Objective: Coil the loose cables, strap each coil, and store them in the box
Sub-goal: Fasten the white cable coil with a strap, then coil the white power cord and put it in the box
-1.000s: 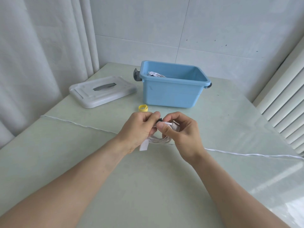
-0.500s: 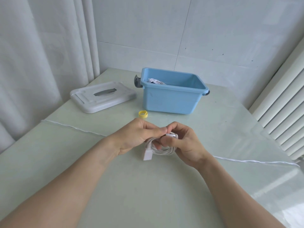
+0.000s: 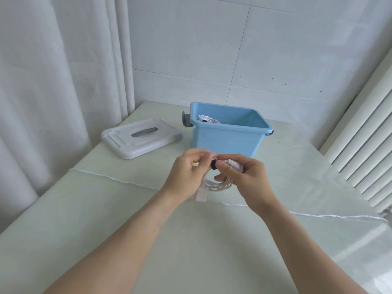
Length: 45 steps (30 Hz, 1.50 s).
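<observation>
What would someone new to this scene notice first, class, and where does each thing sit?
First, the two hands at the centre: the left hand and right hand hold a white coil above the table, with a black strap between them. Behind stands the blue box, open, another coil inside. Its white lid lies to its left.

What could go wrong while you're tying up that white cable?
The black strap is only pinched between the left hand and right hand; if either grip slips, the white cable coil may spring loose. Its plug end dangles free and might snag going into the blue box.
</observation>
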Each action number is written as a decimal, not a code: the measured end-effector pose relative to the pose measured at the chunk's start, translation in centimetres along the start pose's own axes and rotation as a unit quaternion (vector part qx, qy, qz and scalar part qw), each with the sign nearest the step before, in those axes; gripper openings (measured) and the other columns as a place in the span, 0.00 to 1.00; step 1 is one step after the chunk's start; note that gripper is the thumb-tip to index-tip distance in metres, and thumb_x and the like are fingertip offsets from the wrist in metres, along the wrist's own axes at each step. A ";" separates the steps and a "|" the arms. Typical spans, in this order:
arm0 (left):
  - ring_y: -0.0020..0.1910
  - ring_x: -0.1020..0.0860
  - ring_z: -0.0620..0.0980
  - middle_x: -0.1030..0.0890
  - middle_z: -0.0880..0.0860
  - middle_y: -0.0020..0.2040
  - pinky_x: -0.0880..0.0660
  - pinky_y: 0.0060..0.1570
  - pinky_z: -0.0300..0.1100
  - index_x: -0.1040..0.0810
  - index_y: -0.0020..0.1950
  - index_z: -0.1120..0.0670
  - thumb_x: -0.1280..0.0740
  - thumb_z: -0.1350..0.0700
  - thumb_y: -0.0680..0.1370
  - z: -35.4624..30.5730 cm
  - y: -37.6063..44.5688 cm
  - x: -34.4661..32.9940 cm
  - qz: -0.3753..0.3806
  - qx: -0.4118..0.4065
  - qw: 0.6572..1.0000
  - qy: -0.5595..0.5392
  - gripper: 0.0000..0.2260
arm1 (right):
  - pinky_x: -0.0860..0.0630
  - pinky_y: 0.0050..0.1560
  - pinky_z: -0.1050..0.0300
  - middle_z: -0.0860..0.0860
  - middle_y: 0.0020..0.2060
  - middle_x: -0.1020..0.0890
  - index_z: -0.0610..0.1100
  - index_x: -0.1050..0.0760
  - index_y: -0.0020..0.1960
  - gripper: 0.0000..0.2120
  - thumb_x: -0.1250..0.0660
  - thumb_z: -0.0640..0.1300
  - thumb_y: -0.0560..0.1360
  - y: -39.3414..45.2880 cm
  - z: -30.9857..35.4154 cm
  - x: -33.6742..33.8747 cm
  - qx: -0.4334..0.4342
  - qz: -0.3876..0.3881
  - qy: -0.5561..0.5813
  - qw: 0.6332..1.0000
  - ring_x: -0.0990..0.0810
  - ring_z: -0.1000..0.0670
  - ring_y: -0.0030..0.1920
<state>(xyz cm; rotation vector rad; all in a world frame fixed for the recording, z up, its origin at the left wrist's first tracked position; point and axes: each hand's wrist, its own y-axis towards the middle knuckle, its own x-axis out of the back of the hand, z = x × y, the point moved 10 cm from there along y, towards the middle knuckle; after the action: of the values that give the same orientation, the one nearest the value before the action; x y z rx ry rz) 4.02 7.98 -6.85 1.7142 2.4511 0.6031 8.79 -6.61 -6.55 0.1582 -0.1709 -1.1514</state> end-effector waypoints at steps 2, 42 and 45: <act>0.63 0.23 0.43 0.22 0.48 0.65 0.29 0.63 0.34 0.24 0.68 0.52 0.40 0.50 0.83 1.1 0.1 1.0 -0.031 0.043 0.998 -0.018 0.15 | 0.19 0.48 0.53 0.40 0.40 0.14 0.36 0.17 0.46 0.03 0.26 0.33 0.73 1.1 0.1 1.0 -0.044 -0.028 0.046 0.998 0.16 0.44 0.38; 0.39 0.25 0.53 0.23 0.50 0.38 0.28 0.41 0.49 0.26 0.38 0.56 0.45 0.54 0.77 1.8 -3.8 -1.6 0.066 -0.052 0.933 0.349 0.13 | 0.30 0.56 0.50 0.46 0.50 0.22 0.43 0.25 0.52 0.08 0.41 0.44 0.82 -3.9 -4.9 -2.4 0.088 0.116 -0.491 0.859 0.26 0.43 0.53; 0.36 0.26 0.54 0.24 0.51 0.35 0.29 0.38 0.50 0.28 0.37 0.55 0.46 0.49 0.76 0.7 -5.8 -1.6 0.080 -0.085 0.914 0.388 0.14 | 0.31 0.57 0.49 0.44 0.53 0.22 0.41 0.25 0.55 0.10 0.41 0.47 0.83 -3.3 -4.3 1.3 0.044 0.108 -0.507 0.854 0.25 0.42 0.57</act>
<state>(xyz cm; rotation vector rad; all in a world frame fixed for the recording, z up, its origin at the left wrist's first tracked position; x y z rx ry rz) -0.36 5.04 -9.89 1.8539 2.5725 1.7529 7.33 -8.98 -11.39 -0.4054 -1.1539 -0.8995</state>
